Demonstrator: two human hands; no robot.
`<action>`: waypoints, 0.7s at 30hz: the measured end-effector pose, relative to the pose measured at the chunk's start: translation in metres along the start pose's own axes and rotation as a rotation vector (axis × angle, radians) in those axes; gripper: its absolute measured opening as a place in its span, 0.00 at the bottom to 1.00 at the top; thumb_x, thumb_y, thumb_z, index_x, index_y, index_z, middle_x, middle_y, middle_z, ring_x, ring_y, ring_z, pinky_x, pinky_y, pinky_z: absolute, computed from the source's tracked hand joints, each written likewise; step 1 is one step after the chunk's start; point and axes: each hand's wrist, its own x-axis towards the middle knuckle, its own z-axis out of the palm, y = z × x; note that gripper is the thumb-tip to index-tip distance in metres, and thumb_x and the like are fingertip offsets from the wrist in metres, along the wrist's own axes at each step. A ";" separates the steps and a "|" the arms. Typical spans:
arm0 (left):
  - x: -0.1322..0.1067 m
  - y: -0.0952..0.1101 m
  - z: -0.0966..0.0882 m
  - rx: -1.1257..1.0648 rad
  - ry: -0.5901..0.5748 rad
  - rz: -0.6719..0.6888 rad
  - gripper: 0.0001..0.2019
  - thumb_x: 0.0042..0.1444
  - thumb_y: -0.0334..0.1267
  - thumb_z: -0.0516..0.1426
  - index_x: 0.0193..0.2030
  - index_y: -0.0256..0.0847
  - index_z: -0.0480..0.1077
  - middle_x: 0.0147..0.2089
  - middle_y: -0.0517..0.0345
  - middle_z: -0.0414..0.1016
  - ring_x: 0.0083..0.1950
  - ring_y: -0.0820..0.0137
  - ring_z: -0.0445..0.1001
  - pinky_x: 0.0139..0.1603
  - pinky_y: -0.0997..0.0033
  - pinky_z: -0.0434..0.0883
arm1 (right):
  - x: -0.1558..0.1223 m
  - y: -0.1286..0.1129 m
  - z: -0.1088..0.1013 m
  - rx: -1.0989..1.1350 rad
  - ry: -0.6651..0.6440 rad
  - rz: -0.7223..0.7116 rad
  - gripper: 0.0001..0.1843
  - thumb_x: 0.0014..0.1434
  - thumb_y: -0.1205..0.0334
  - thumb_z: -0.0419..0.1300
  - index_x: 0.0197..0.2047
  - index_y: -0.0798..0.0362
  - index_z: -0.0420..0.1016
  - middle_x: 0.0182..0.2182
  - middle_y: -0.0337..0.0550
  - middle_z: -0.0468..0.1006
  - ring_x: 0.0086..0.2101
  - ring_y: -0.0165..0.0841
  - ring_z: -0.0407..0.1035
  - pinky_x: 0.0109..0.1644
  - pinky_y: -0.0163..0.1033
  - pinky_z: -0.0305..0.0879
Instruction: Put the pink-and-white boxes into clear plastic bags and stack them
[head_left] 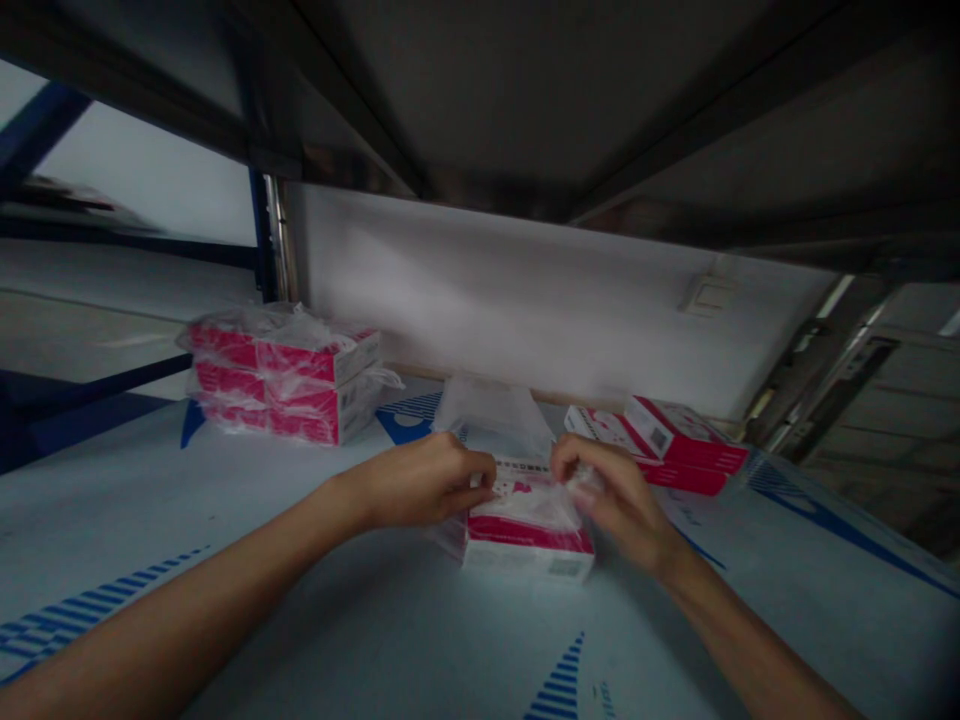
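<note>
Overhead, the grey metal underside of a shelf [480, 90] fills the top of the view; below it runs a white wall [480, 290] with a pale switch plate [709, 295]; a white sheet with blue printed stripes [247, 570] covers the work surface. Toward the left of that surface sits a stack of red-and-white boxes [285, 375] under loose, crumpled film; toward the right, two red-and-white packs [660, 445] lie overlapping. Between them, near the front, a red-and-white box [529, 545] lies flat, with clear plastic film [491, 415] bunched up behind it. The left hand [420, 483] curls its fingers against the box's left side, seemingly gripping the film; the right hand [611, 500] pinches the film at the box's right corner. The greatest risk seems to be uneven pulling: it could tear the film or skid the box across the smooth sheet into the two packs.
</note>
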 end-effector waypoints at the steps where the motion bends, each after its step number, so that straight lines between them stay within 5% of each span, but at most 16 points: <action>1: 0.000 -0.002 -0.001 -0.019 0.000 -0.041 0.10 0.68 0.39 0.53 0.39 0.39 0.73 0.25 0.62 0.71 0.25 0.74 0.71 0.27 0.75 0.60 | -0.001 -0.003 0.001 -0.177 -0.039 -0.049 0.09 0.62 0.53 0.57 0.37 0.49 0.73 0.31 0.42 0.72 0.34 0.39 0.68 0.46 0.50 0.65; 4: -0.002 -0.008 -0.002 -0.102 -0.001 -0.167 0.12 0.68 0.39 0.50 0.43 0.40 0.74 0.21 0.65 0.69 0.19 0.75 0.70 0.25 0.76 0.61 | 0.000 -0.007 0.005 -0.550 -0.107 -0.135 0.07 0.62 0.57 0.61 0.39 0.50 0.77 0.31 0.42 0.73 0.35 0.38 0.68 0.50 0.52 0.63; 7: -0.003 -0.010 -0.005 -0.101 0.002 -0.211 0.12 0.67 0.40 0.52 0.47 0.41 0.76 0.22 0.65 0.73 0.19 0.74 0.72 0.29 0.75 0.66 | 0.002 -0.008 0.007 -0.641 -0.108 -0.128 0.12 0.64 0.61 0.58 0.29 0.51 0.76 0.27 0.41 0.69 0.33 0.36 0.65 0.44 0.48 0.63; 12: -0.007 -0.009 -0.014 -0.048 -0.012 -0.126 0.20 0.53 0.46 0.66 0.52 0.45 0.77 0.44 0.56 0.81 0.35 0.68 0.78 0.37 0.71 0.70 | 0.005 -0.014 0.001 -0.464 -0.081 -0.115 0.18 0.62 0.66 0.57 0.21 0.52 0.65 0.29 0.40 0.67 0.33 0.33 0.64 0.42 0.44 0.61; 16: -0.008 -0.008 -0.015 0.009 -0.006 -0.132 0.32 0.44 0.54 0.69 0.56 0.50 0.75 0.49 0.54 0.78 0.41 0.63 0.78 0.41 0.66 0.72 | 0.003 -0.026 0.002 -0.186 -0.243 -0.055 0.17 0.57 0.72 0.55 0.20 0.52 0.55 0.32 0.39 0.70 0.29 0.28 0.64 0.33 0.37 0.59; 21: -0.007 -0.002 -0.006 0.092 0.048 -0.059 0.44 0.37 0.58 0.71 0.63 0.51 0.69 0.60 0.48 0.72 0.54 0.52 0.76 0.51 0.55 0.72 | -0.002 -0.028 0.003 -0.380 -0.312 -0.041 0.15 0.52 0.75 0.54 0.21 0.51 0.54 0.19 0.33 0.62 0.23 0.28 0.60 0.31 0.38 0.55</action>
